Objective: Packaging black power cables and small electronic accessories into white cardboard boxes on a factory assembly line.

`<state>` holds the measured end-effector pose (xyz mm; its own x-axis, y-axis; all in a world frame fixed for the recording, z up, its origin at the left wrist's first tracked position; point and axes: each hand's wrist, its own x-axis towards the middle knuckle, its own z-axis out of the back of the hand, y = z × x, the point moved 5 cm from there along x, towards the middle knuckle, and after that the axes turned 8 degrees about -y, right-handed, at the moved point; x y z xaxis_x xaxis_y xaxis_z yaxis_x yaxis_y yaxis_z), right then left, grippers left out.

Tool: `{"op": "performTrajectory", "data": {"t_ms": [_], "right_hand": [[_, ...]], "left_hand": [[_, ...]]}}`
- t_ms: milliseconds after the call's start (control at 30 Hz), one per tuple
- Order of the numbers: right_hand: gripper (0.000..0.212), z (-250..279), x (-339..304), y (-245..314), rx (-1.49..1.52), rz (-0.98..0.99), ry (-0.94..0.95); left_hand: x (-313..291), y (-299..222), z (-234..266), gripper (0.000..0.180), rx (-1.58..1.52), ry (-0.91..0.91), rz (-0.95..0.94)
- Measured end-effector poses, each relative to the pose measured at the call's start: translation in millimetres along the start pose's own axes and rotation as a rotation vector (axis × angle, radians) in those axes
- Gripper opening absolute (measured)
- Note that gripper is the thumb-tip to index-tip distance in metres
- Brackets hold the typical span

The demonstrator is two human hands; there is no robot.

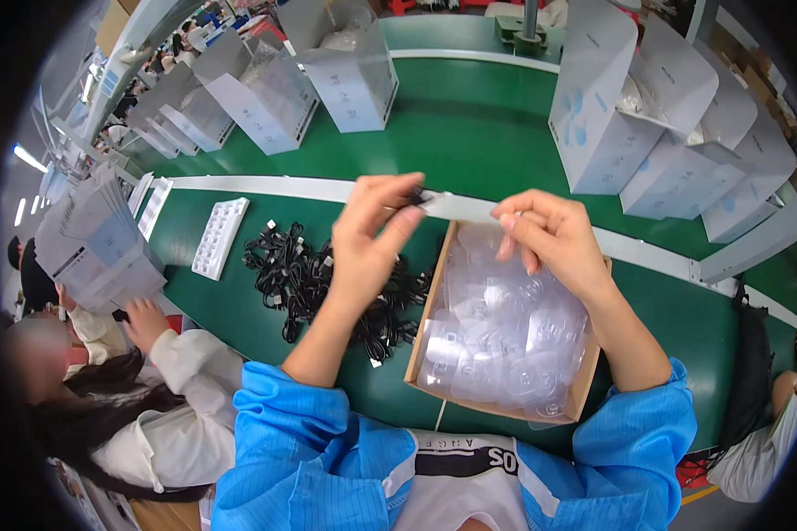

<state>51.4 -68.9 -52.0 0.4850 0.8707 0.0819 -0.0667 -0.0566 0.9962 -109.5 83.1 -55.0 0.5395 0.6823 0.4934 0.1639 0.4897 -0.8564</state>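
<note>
My left hand [369, 232] is raised over the far edge of the green table, thumb and fingers closed on a small black item [418, 196]. Most of that item is hidden by the fingers, so its kind is unclear; a clear bit shows at its right side. Above the open cardboard box [422, 336], my right hand [555, 241] has thumb and forefinger pinched together; anything between them is too small to make out. Clear plastic pieces [496, 327], thin and rounded, fill the box. Left of it lies a tangled heap of black USB cables [297, 274].
A white tray with compartments [220, 237] lies left of the cables. Beyond a pale rail, open white boxes [350, 84] stand on the green belt, with more white boxes [602, 106] at right. A co-worker [173, 398] sits at my left beside stacked flat cartons [97, 239].
</note>
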Motion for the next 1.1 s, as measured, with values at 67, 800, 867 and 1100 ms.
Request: {"op": "performTrajectory", "data": {"t_ms": [67,800,867,1100], "right_hand": [[0.016,-1.9,0.5,0.4,0.04,-0.035,0.05],[0.024,-41.5,7.5,5.1,0.106,-0.224,0.381],[0.024,-43.0,7.8,5.0,0.098,-0.219,0.38],[0.024,-54.0,2.0,3.5,0.084,-0.228,0.426]], "left_hand": [[-7.9,-46.9,-18.3,0.036,0.161,0.119,-0.422],[81.2,-43.2,60.7,0.035,0.31,0.102,-0.453],[145.1,-20.0,111.1,0.037,0.421,-0.185,-0.414],[259.9,29.6,254.5,0.036,0.964,-0.493,-0.398]]}}
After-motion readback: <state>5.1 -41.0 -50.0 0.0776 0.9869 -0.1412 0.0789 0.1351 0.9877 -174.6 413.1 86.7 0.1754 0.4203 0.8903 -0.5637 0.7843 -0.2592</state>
